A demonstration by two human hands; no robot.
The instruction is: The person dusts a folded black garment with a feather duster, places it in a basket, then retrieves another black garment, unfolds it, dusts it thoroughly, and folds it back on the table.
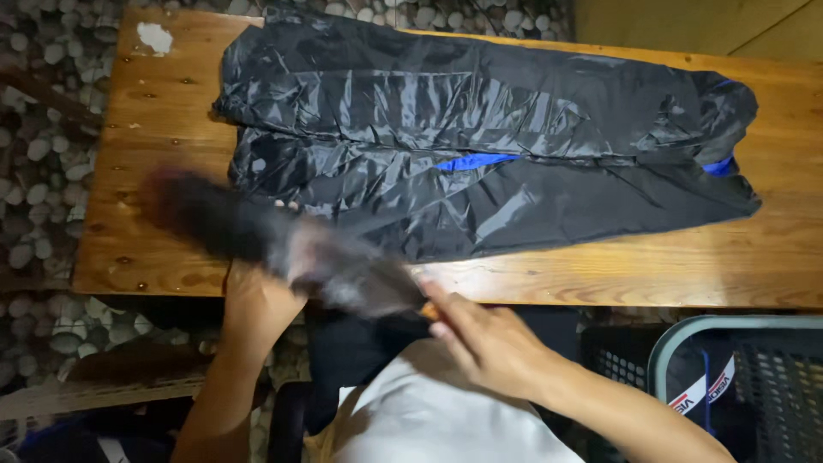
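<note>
the left hand gripped one end of a dark, blurred piece of cloth, its fingers hidden under the fabric but plainly closed on it. the right hand pinched the other end near the table's near edge, thumb and forefinger pressed together on the cloth. the piece stretched between the two hands, partly over the wooden table and partly off its front edge; motion blur hid its exact shape.

judging by its drape and smear, it was probably light, limp and soft, best held at corners or along a hem, since the middle would sag.

beyond it, a shiny black jacket lay flat on the table, with a blue lining showing at the centre and right end. the sheen suggested thin, slippery fabric, likely to slide when folded.

at lower right stood a dark mesh basket with a pale rim; it held something dark with a white strap, not clear enough to identify.
</note>
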